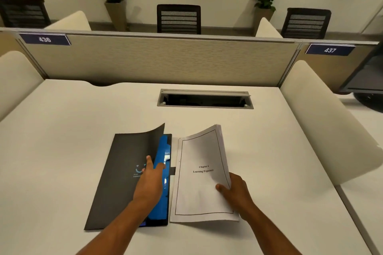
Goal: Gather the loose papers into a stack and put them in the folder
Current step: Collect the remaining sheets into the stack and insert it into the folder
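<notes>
A dark grey folder [120, 174] lies on the white desk [62, 130], its front cover partly lifted so the blue inside [162, 151] shows. My left hand [149, 184] holds the cover's right edge, thumb on top and fingers under it. To the right, a stack of white papers [199, 192] with "Chapter 6 Learning Experience" printed on top rests with its left edge on the desk and its right side raised. My right hand [236, 192] grips the stack's right edge, thumb on the top sheet.
An open cable tray [205, 99] is set into the desk behind the papers. A beige partition [157, 60] with number plates 436 and 437 closes the far edge. Cream side dividers [323, 118] flank the desk. Chairs and potted plants stand beyond.
</notes>
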The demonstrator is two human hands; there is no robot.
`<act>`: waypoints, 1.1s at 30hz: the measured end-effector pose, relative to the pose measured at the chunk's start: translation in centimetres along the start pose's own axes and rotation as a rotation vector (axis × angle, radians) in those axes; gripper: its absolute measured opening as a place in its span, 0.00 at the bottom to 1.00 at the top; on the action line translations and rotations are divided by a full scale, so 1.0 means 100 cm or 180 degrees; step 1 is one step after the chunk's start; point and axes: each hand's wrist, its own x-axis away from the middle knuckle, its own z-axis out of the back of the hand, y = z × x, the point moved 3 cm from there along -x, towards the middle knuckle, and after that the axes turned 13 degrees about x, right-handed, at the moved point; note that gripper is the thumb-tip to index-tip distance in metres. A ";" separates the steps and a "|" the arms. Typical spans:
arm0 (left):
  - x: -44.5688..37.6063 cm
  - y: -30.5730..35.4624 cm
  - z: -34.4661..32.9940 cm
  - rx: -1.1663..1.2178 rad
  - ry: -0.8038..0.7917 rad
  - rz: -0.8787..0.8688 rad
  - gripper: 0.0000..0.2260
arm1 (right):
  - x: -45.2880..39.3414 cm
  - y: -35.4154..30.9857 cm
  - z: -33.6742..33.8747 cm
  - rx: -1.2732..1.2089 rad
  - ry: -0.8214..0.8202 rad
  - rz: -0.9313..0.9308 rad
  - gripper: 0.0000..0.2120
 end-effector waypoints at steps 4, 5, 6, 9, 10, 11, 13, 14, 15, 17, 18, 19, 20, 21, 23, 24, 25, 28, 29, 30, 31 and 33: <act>0.000 -0.004 0.030 0.0684 0.0550 0.0060 0.23 | 0.001 0.000 0.007 -0.0439 -0.0049 -0.0045 0.17; 0.000 -0.006 0.037 0.0812 0.0636 0.0102 0.24 | 0.002 -0.002 0.010 -0.0592 -0.0058 -0.0058 0.17; 0.000 -0.008 0.042 0.0918 0.0691 0.0144 0.24 | 0.002 -0.005 0.014 -0.0756 -0.0057 -0.0067 0.17; 0.002 -0.010 0.057 0.1208 0.0809 0.0192 0.23 | 0.004 -0.021 0.026 -0.1240 -0.0075 -0.0062 0.14; 0.003 -0.010 0.060 0.1265 0.0847 0.0184 0.22 | 0.005 -0.029 0.029 -0.1341 -0.0104 -0.0028 0.13; 0.003 -0.011 0.063 0.1309 0.0888 0.0150 0.21 | 0.006 -0.037 0.031 -0.1402 -0.0152 0.0008 0.13; 0.004 -0.012 0.066 0.1360 0.0886 0.0069 0.20 | 0.005 -0.050 0.030 -0.1360 -0.0287 0.0072 0.15; 0.004 -0.012 0.067 0.1376 0.0854 0.0016 0.20 | 0.004 -0.056 0.027 -0.1236 -0.0351 0.0102 0.16; 0.005 -0.011 0.068 0.1389 0.0824 -0.0034 0.19 | 0.002 -0.062 0.023 -0.1090 -0.0416 0.0132 0.16; 0.005 -0.008 0.069 0.1413 0.0791 -0.0049 0.19 | 0.000 -0.071 0.014 -0.0781 -0.0489 0.0157 0.16; 0.006 -0.007 0.069 0.1423 0.0784 -0.0043 0.19 | -0.002 -0.075 0.010 -0.0646 -0.0507 0.0155 0.16; 0.006 -0.005 0.069 0.1432 0.0775 -0.0047 0.19 | -0.003 -0.078 0.007 -0.0560 -0.0523 0.0139 0.16; 0.007 -0.004 0.069 0.1432 0.0758 -0.0055 0.19 | -0.005 -0.081 0.004 -0.0499 -0.0534 0.0107 0.16; 0.007 -0.003 0.068 0.1423 0.0737 -0.0063 0.19 | -0.006 -0.084 0.002 -0.0451 -0.0542 0.0074 0.16; 0.008 -0.004 0.068 0.1407 0.0687 -0.0064 0.19 | -0.009 -0.090 0.001 -0.0357 -0.0536 0.0035 0.18; 0.009 -0.004 0.067 0.1408 0.0662 -0.0059 0.19 | -0.011 -0.094 0.002 -0.0330 -0.0543 0.0026 0.19; 0.009 -0.004 0.067 0.1418 0.0641 -0.0053 0.19 | -0.013 -0.099 0.002 -0.0302 -0.0548 0.0023 0.19; 0.008 -0.003 0.064 0.1452 0.0568 -0.0077 0.19 | -0.017 -0.113 0.003 -0.0133 -0.0513 0.0041 0.17; 0.009 -0.002 0.063 0.1466 0.0545 -0.0101 0.19 | -0.017 -0.118 0.003 -0.0054 -0.0484 0.0068 0.17; 0.009 0.000 0.063 0.1473 0.0521 -0.0116 0.19 | -0.017 -0.123 0.002 0.0024 -0.0452 0.0104 0.17; 0.009 0.001 0.064 0.1473 0.0499 -0.0125 0.19 | -0.017 -0.127 0.001 0.0102 -0.0422 0.0146 0.17; 0.011 0.003 0.065 0.1473 0.0473 -0.0157 0.20 | -0.015 -0.135 -0.005 0.0282 -0.0358 0.0240 0.16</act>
